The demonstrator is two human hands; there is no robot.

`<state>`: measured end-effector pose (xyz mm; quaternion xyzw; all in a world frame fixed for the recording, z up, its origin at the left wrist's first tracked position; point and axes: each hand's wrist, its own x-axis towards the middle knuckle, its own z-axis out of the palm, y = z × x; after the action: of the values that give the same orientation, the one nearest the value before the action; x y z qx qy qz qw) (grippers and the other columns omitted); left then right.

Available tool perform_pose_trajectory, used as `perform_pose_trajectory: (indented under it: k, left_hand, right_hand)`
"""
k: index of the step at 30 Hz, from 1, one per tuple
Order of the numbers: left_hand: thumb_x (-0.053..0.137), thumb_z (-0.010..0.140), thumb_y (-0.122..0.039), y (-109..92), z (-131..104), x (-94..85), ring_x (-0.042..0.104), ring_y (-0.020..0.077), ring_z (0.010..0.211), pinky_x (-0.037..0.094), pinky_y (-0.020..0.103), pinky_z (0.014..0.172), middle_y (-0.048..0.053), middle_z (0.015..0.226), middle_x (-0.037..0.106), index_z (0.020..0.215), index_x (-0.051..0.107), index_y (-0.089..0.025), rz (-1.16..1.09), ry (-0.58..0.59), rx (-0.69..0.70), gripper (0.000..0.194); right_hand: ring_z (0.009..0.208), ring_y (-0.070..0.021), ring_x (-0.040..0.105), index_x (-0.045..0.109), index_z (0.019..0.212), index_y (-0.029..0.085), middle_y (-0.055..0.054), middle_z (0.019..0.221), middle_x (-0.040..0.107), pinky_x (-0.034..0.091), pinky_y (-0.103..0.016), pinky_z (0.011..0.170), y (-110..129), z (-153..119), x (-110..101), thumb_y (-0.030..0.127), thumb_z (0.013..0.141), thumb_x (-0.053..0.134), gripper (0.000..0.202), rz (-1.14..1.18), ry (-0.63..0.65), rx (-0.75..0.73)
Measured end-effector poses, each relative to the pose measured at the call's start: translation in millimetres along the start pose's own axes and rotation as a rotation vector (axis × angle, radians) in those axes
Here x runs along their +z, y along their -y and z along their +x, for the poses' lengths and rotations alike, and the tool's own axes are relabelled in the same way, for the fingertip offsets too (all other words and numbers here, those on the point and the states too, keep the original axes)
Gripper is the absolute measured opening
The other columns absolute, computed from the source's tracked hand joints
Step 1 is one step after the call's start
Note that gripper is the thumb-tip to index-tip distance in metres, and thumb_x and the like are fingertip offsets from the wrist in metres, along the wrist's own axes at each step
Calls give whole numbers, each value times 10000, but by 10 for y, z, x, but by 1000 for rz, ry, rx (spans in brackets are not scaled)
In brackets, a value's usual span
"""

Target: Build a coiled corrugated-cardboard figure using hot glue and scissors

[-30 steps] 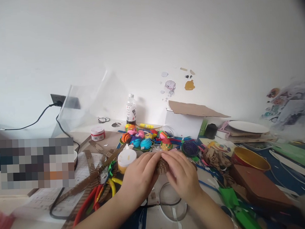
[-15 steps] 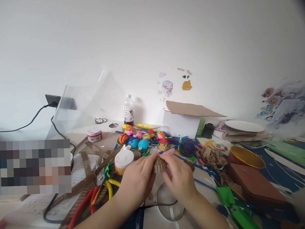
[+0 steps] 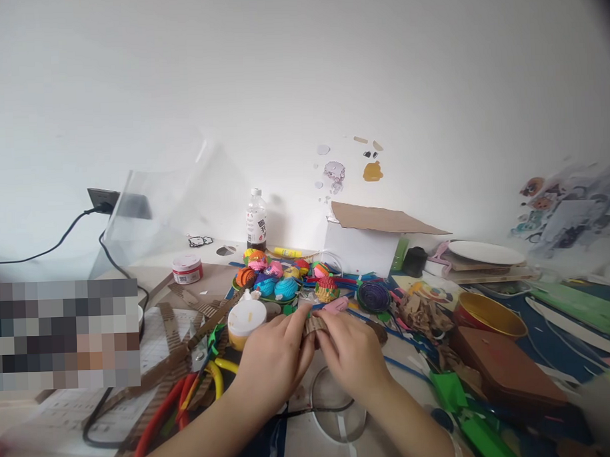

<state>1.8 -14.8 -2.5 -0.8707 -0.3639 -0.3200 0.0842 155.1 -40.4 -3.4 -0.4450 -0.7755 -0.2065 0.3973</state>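
My left hand (image 3: pixel 277 353) and my right hand (image 3: pixel 353 347) meet over the middle of the table, both with fingers closed on a small curled piece of brown corrugated cardboard (image 3: pixel 316 324). Its ridged edge shows between my fingertips; the rest is hidden by them. Just left of my left hand stands a white-lidded jar (image 3: pixel 247 318) with a yellowish lower part. Beyond my fingers sits a small multicoloured ridged piece (image 3: pixel 326 289), with a pink clip-like object (image 3: pixel 336 305) close by. A round clear ring (image 3: pixel 338 414) lies under my wrists.
Several colourful ridged balls (image 3: pixel 286 288) cluster behind my hands, with a bottle of dark liquid (image 3: pixel 256 220) further back. A dark blue coil (image 3: pixel 373 296), crumpled brown paper (image 3: pixel 424 311), a red-and-gold tin (image 3: pixel 491 315) and a brown box (image 3: pixel 507 368) are on the right. Cardboard strips (image 3: pixel 171 326) lie left.
The cardboard piece has turned between my fingers, from its ridged side hanging downward to a curved band showing. Both hands stay on it in nearly the same place.
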Motion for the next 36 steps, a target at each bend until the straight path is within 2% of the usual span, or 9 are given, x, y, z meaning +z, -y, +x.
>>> perform_pose_trajectory:
  k: [5,7,14,20,25,29,31,33,36]
  left_hand:
    - [305,904,-186,-21,7,20,644,180,619,465,246,534,51,683,666,1013,536,-151,-23,110,-34,257]
    - [307,900,-177,-30,6,14,646,176,626,464,235,538,47,677,665,987,539,-162,-49,112,-57,249]
    - [309,916,-225,-34,29,-4,666,183,673,481,238,576,49,737,684,1041,527,-182,-144,180,-153,255]
    - [315,900,-199,-16,42,-11,671,201,688,472,250,567,60,755,696,1072,532,-180,-208,227,-192,278]
    - [320,913,-298,-18,50,-1,654,197,725,481,278,633,41,797,681,1136,513,-212,-513,224,-323,308]
    - [350,891,-419,-11,61,39,590,165,571,466,263,526,24,717,617,1209,454,-152,-910,280,-484,428]
    - [372,878,-431,-3,63,62,565,150,554,459,256,509,22,725,596,1213,450,-131,-1040,273,-518,457]
    - [376,879,-415,6,62,81,549,139,552,451,249,511,15,723,582,1195,474,-132,-1051,256,-514,435]
    - [368,887,-376,14,59,96,544,135,565,439,237,523,5,713,584,1151,521,-157,-940,236,-477,375]
  right_hand:
    - [624,-225,638,619,906,109,-102,703,681,470,-302,536,4,-13,24,164,871,369,258,36,45,65]
    - [597,-222,627,622,877,113,-95,679,672,454,-298,517,18,-11,31,158,866,362,264,49,53,94]
    - [606,-218,632,629,906,133,-84,692,677,440,-282,525,35,-11,51,157,843,383,255,124,118,230]
    - [577,-208,617,635,897,145,-76,660,665,428,-270,510,75,-9,52,160,835,388,254,127,142,296]
    - [633,-191,636,650,897,171,-57,724,691,467,-262,560,48,30,33,147,823,439,226,298,215,415]
    - [612,-161,644,655,908,178,-30,714,694,495,-230,539,0,55,41,115,797,445,246,598,242,549]
    - [600,-156,641,658,917,172,-25,710,691,495,-223,522,-19,63,50,101,764,454,264,664,241,600]
    - [582,-153,629,664,907,166,-21,692,684,486,-220,510,-30,68,53,101,737,471,265,652,248,626]
    - [549,-144,599,662,869,163,-13,645,658,462,-216,497,-31,68,44,117,728,492,226,575,262,611]
